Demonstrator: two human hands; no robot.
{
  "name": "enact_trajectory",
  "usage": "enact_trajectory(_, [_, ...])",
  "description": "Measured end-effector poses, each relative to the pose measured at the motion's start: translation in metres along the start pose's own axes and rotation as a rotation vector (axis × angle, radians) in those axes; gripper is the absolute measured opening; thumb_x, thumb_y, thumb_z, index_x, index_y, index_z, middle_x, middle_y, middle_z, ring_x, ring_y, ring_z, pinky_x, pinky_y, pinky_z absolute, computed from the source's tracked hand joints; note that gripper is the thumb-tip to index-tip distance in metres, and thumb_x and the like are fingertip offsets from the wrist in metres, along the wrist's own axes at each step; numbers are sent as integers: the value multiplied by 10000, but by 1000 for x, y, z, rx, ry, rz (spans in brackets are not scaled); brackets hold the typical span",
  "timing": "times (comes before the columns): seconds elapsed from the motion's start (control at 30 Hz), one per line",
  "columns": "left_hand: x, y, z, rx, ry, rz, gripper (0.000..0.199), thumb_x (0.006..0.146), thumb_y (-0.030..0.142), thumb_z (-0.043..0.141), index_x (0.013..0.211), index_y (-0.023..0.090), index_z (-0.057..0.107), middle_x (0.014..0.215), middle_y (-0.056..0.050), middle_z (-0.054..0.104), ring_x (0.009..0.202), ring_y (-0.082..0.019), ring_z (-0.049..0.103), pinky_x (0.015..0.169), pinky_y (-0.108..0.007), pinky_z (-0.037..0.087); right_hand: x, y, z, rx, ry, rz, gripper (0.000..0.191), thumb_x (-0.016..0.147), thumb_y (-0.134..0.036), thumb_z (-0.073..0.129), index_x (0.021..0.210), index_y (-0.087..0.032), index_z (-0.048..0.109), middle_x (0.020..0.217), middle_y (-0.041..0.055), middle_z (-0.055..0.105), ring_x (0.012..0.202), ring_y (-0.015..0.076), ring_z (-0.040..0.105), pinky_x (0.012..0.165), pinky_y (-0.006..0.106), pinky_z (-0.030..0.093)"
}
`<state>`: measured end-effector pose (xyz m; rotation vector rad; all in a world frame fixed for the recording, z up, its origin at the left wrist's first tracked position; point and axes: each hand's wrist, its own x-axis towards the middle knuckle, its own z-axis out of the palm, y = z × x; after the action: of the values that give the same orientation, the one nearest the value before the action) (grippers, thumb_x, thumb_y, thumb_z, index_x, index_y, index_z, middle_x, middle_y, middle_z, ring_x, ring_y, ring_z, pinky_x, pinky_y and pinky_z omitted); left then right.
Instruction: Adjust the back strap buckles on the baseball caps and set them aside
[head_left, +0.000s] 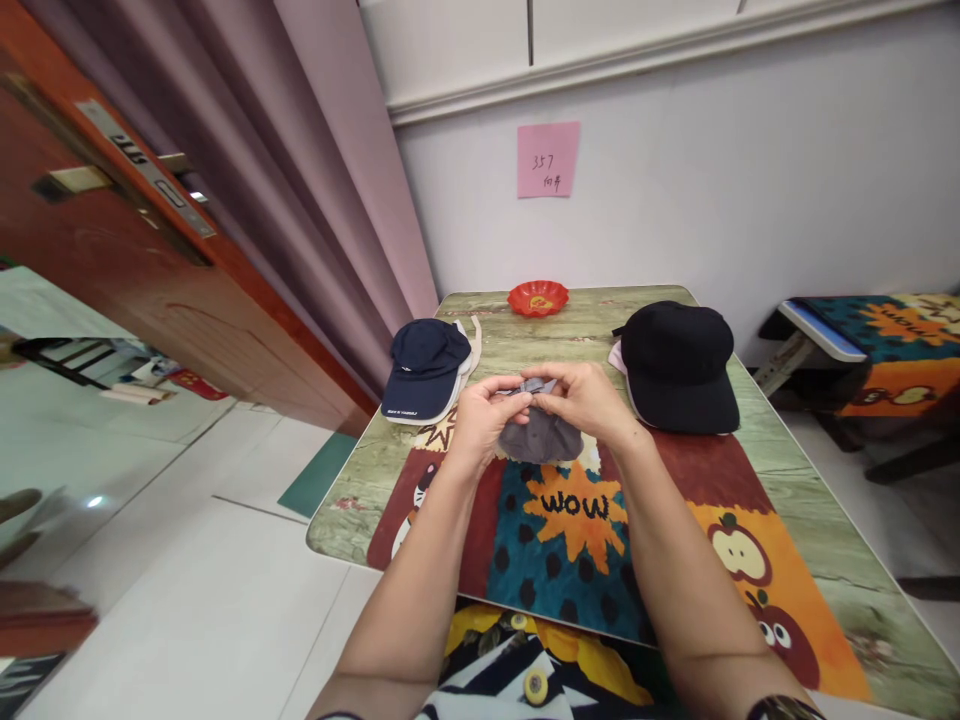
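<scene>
A grey cap (541, 436) is held up over the middle of the table. My left hand (491, 408) pinches its strap edge from the left, thumb and fingers together. My right hand (589, 398) pinches the same edge from the right, close to the left fingertips. Between the fingers the strap and its fastening are partly hidden. To the left lies a navy blue cap (427, 362) with a light strap sticking up behind it. On the right sits a black cap (677, 360) with its brim toward me, and something pale pink shows at its side.
The wood-patterned table (480, 335) carries a colourful mat (525, 585) and a red scalloped dish (538, 298) at the far edge. A pink note (548, 160) hangs on the wall. At the left are a curtain (337, 150) and an open wooden door (247, 310). Another table (832, 330) stands right.
</scene>
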<state>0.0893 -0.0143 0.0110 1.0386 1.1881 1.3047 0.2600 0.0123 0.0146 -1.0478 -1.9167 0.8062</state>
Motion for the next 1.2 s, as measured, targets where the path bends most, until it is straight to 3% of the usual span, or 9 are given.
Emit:
enact_trajectory(0.13, [-2,1,1,-41,12,-24,477,526,279,914,920,107,707,653,-29,715,551,-141,682,564,-218,552,0,-2,1,-42,24,-43,310,782,-171,668,1064,-202,794,653,-13,698,570,115,578,610,221,419])
enact_trajectory(0.3, [-1,0,0,-10,9,49,489,566,315,906,952,131,669,648,-14,709,573,-141,689,561,-207,542,0,-3,0,-53,63,-18,274,767,-172,697,1020,-199,799,664,-13,710,548,111,574,605,224,424])
enact_trajectory(0.43, [0,-1,-2,83,30,88,377,667,436,838,794,141,641,509,36,593,390,-70,508,391,-167,384,0,-2,0,-37,62,-3,262,758,-177,728,1010,-207,795,664,-18,713,542,112,585,610,226,436])
enact_trajectory(0.53, [0,-2,-2,114,31,72,375,704,479,796,732,140,637,442,49,528,336,-48,397,348,-169,274,0,-2,1,-25,54,-5,251,761,-188,740,1006,-209,792,651,-23,708,534,112,585,610,227,441])
enact_trajectory(0.83, [1,0,-1,17,-15,-32,348,652,422,804,757,125,657,468,24,563,350,-53,418,368,-177,262,0,-4,3,1,15,-6,250,760,-185,739,1004,-212,782,669,-26,717,529,108,601,598,220,449])
enact_trajectory(1.03, [4,-2,-2,48,1,-19,263,680,372,742,734,144,622,462,29,556,347,-55,408,371,-179,258,1,-1,2,-5,16,-23,239,770,-200,734,1006,-209,770,780,-4,760,556,115,634,614,228,469])
enact_trajectory(1.2, [6,-1,-8,126,61,25,168,684,308,676,705,159,601,442,42,533,343,-55,378,370,-177,245,0,3,-1,-31,41,-28,227,776,-237,756,1002,-218,775,732,-12,748,560,124,630,628,237,469])
